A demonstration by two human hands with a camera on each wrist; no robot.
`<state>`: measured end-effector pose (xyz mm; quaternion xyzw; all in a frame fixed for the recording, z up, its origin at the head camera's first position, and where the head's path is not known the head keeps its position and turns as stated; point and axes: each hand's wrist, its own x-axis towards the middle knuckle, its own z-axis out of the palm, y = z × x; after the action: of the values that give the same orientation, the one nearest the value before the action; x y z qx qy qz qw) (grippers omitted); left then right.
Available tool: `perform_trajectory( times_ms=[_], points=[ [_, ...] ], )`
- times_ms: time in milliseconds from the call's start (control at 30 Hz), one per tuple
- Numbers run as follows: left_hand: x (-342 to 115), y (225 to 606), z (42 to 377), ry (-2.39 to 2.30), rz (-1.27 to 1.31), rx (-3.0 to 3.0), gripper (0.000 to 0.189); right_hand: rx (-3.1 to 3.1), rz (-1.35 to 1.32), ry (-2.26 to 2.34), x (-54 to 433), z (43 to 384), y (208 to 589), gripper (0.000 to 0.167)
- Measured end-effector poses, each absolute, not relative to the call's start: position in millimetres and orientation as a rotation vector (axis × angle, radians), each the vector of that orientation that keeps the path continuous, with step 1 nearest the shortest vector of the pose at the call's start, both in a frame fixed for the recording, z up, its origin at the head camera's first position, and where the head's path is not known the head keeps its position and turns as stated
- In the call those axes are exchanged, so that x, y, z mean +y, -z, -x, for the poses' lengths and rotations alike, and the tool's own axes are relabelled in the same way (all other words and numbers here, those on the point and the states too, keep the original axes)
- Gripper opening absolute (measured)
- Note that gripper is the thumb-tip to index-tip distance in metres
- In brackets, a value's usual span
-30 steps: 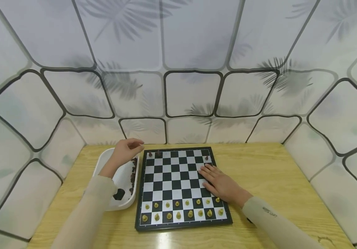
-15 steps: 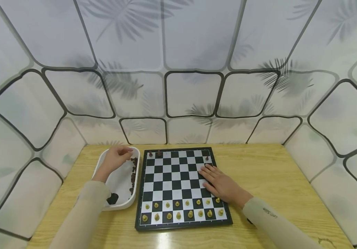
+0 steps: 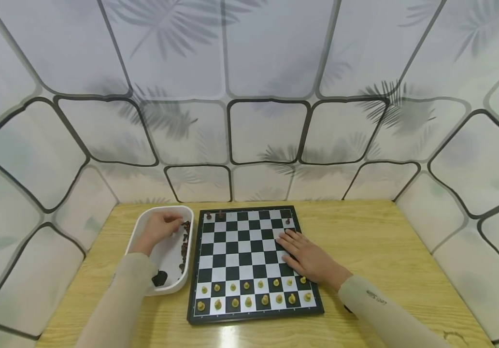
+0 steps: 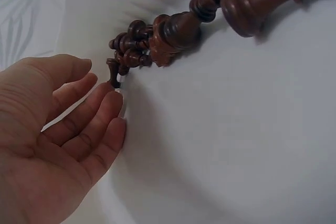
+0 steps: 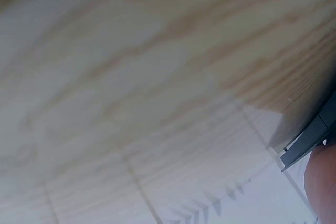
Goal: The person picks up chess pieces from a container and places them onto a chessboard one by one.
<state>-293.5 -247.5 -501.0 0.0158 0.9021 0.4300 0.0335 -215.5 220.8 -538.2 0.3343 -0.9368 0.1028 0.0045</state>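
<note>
Pale wood tabletop (image 3: pixel 362 227) carries the chessboard (image 3: pixel 244 246), the right hand (image 3: pixel 305 253) resting along its right side, fingers extended. Dark chess pieces (image 4: pixel 181 29) line the right side of the white tub (image 3: pixel 166 290), at left; the left hand (image 4: pixel 63 135) is at their far end, thumb apart, pinching nothing. Likely best: pinch one piece, sparing neighbours.

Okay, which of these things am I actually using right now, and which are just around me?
Seemingly in use:
white tub, with your left hand in it
brown chess pieces, some in the tub, three on the board
chessboard, under your right hand
yellow chess pieces on its near two rows

Just around:
wooden table
leaf-patterned wall covering
</note>
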Motion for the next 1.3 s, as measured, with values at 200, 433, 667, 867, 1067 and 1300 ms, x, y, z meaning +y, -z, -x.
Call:
perform_trajectory(
  times_ms=[200,433,667,867,1067,1300],
  points=[
    [-242.2,505.3,296.4,-1.269,-0.015,2.805,0.031,-2.941,-1.042,-0.32,219.6,214.8,535.7,0.06],
    [-238.0,504.6,297.3,-1.179,-0.009,2.868,0.03,-2.952,-1.038,-0.313,218.0,214.4,535.0,0.06],
    [-235.1,505.2,297.9,-1.065,-0.054,2.942,0.026,-2.951,-1.04,-0.311,217.9,214.2,535.9,0.06],
    [-234.8,506.1,299.6,-1.029,-0.086,2.953,0.025,-2.95,-1.035,-0.319,218.5,213.7,534.9,0.06],
    [-233.1,506.8,300.8,-0.998,-0.103,2.931,0.029,-2.94,-1.035,-0.303,218.9,214.1,535.1,0.059],
    [-233.4,507.0,299.7,-1.031,-0.086,2.893,0.024,-2.946,-1.035,-0.314,220.0,214.1,535.5,0.059]
  ],
)
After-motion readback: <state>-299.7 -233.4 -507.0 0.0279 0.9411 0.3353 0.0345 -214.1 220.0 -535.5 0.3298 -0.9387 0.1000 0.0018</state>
